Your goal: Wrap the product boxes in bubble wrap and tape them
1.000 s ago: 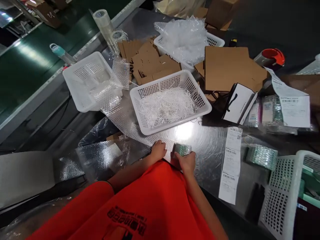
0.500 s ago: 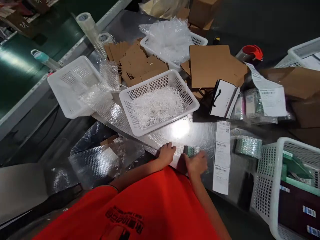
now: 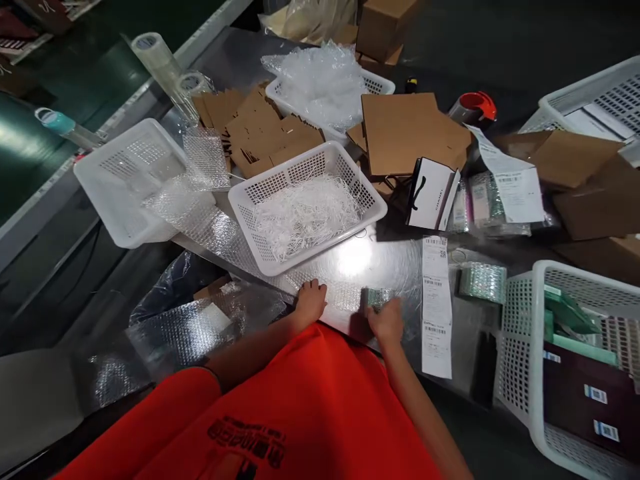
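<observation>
My left hand lies on a strip of bubble wrap at the table's near edge, its fingers spread over the wrap. Just right of it, my right hand is closed around the near side of a small green package in bubble wrap. The strip runs between the two hands. Another wrapped green bundle sits farther right, past a column of printed labels.
A white basket of shredded paper stands ahead. Flat cardboard, a white bag and a red tape dispenser lie behind. At the right is a basket of boxes. Bubble wrap hangs at the left.
My left hand has moved left along the bubble wrap, away from the green package. My right hand stays at the package. The whole view has shifted a little.
</observation>
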Demonstrator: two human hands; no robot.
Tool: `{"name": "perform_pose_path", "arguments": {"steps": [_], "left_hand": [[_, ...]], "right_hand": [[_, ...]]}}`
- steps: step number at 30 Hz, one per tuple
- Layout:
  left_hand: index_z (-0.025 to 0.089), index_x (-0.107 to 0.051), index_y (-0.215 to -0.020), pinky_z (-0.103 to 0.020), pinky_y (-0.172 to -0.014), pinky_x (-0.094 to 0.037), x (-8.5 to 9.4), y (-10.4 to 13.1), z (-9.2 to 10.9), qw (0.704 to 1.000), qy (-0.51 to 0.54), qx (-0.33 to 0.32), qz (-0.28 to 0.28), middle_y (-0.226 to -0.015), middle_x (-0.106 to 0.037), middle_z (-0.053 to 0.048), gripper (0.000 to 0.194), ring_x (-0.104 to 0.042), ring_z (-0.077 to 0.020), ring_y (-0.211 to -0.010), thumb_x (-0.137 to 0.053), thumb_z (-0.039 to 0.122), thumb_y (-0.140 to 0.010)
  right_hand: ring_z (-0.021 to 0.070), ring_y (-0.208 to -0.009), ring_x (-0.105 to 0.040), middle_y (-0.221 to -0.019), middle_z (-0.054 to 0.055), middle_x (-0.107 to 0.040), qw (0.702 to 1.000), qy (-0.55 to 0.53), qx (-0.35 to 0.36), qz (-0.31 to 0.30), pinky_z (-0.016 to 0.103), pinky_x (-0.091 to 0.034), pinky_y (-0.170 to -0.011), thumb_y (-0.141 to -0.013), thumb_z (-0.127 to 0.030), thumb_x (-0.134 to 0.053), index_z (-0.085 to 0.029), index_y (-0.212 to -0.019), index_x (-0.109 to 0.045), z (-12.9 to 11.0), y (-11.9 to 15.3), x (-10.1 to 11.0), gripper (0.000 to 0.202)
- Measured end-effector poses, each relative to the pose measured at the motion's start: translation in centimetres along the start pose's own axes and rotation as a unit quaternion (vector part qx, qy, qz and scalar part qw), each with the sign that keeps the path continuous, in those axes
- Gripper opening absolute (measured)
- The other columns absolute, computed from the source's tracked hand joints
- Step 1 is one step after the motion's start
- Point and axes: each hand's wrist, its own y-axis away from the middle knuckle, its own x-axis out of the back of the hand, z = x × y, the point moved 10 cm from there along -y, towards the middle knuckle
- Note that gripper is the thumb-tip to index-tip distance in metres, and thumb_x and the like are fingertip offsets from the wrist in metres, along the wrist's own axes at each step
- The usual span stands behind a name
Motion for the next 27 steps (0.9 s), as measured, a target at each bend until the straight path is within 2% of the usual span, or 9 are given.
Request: {"name": "perform_pose_path", "arguments": {"steps": [2,4,8,12,15,18,21,23,27], "left_hand": [[0.015,-0.060,-0.123,-0.036,-0.095,-0.050,0.1,-0.3,-0.6,1.000,0.021,0.009,-0.013,-0.128,-0.058,-0.014,0.030,-0.056,-0.0273,-0.119,-0.058,0.029,-0.096],[0.015,-0.061,-0.122,-0.034,-0.095,-0.050,0.3,-0.5,-1.2,0.999,0.034,0.012,-0.016,-0.126,-0.059,-0.013,0.027,-0.057,-0.0253,-0.117,-0.054,0.026,-0.098],[0.016,-0.061,-0.122,-0.031,-0.097,-0.049,0.4,-0.5,-2.1,0.999,0.049,0.007,-0.012,-0.126,-0.060,-0.011,0.026,-0.058,-0.0222,-0.116,-0.053,0.018,-0.097],[0.015,-0.060,-0.122,-0.031,-0.097,-0.048,0.5,-0.3,-2.2,0.998,0.057,0.007,-0.008,-0.126,-0.059,-0.012,0.026,-0.058,-0.0228,-0.116,-0.053,0.016,-0.097],[0.015,-0.061,-0.121,-0.031,-0.096,-0.048,0.5,-0.3,-2.1,0.998,0.064,0.005,-0.010,-0.124,-0.060,-0.012,0.026,-0.059,-0.0233,-0.115,-0.056,0.017,-0.096],[0.016,-0.060,-0.121,-0.031,-0.096,-0.048,0.4,-0.4,-2.2,0.998,0.069,0.004,-0.008,-0.125,-0.060,-0.012,0.025,-0.058,-0.0229,-0.116,-0.057,0.020,-0.096],[0.016,-0.059,-0.122,-0.032,-0.097,-0.047,0.3,-0.6,-2.5,0.998,0.070,0.000,-0.006,-0.127,-0.059,-0.013,0.026,-0.058,-0.0229,-0.117,-0.057,0.019,-0.096],[0.016,-0.060,-0.122,-0.033,-0.097,-0.048,0.1,-0.7,-2.4,0.998,0.067,-0.009,-0.007,-0.127,-0.059,-0.013,0.026,-0.058,-0.0233,-0.117,-0.057,0.018,-0.095],[0.017,-0.061,-0.121,-0.034,-0.096,-0.049,-0.4,-0.6,-0.7,0.998,0.054,-0.037,-0.012,-0.126,-0.060,-0.013,0.027,-0.058,-0.0241,-0.116,-0.053,0.016,-0.095]], "right_hand": [[0.0368,-0.110,-0.066,-0.120,0.026,-0.064,1.000,0.010,-0.011,0.016,0.046,-0.052,-0.090,-0.085,-0.042,-0.062,-0.007,-0.136,-0.044,-0.1,0.4,0.7,0.065],[0.0388,-0.104,-0.066,-0.113,0.024,-0.065,0.997,0.025,-0.023,0.065,0.050,-0.052,-0.086,-0.079,-0.047,-0.069,-0.010,-0.131,-0.048,-0.5,1.0,1.5,0.066],[0.0424,-0.116,-0.059,-0.126,0.032,-0.057,0.990,0.012,-0.021,0.142,0.053,-0.048,-0.094,-0.077,-0.037,-0.070,-0.001,-0.141,-0.039,-2.6,2.6,1.7,0.080],[0.0478,-0.133,-0.045,-0.149,0.043,-0.032,0.989,0.020,0.062,0.136,0.057,-0.040,-0.105,-0.087,-0.035,-0.058,0.011,-0.149,-0.024,-6.9,4.4,0.1,0.085],[0.0498,-0.137,-0.041,-0.153,0.046,-0.023,0.991,0.012,0.072,0.110,0.061,-0.037,-0.108,-0.089,-0.028,-0.051,0.013,-0.149,-0.023,-8.0,4.9,-0.4,0.078],[0.0432,-0.134,-0.048,-0.150,0.041,-0.036,0.994,-0.017,0.082,0.073,0.053,-0.041,-0.106,-0.087,-0.025,-0.054,0.008,-0.152,-0.021,-7.6,4.3,-0.5,0.081],[0.0410,-0.117,-0.060,-0.129,0.035,-0.058,0.997,-0.038,0.056,0.033,0.046,-0.049,-0.094,-0.081,-0.043,-0.069,0.009,-0.148,-0.026,-6.3,3.3,-0.8,0.095],[0.0403,-0.113,-0.062,-0.123,0.032,-0.062,0.998,-0.052,0.040,0.012,0.044,-0.050,-0.091,-0.075,-0.050,-0.075,0.007,-0.145,-0.032,-5.9,2.9,-1.3,0.100],[0.0365,-0.114,-0.062,-0.124,0.025,-0.062,0.997,-0.053,0.045,0.017,0.040,-0.047,-0.094,-0.077,-0.044,-0.074,-0.003,-0.144,-0.036,-5.3,2.2,-1.4,0.087]]}}
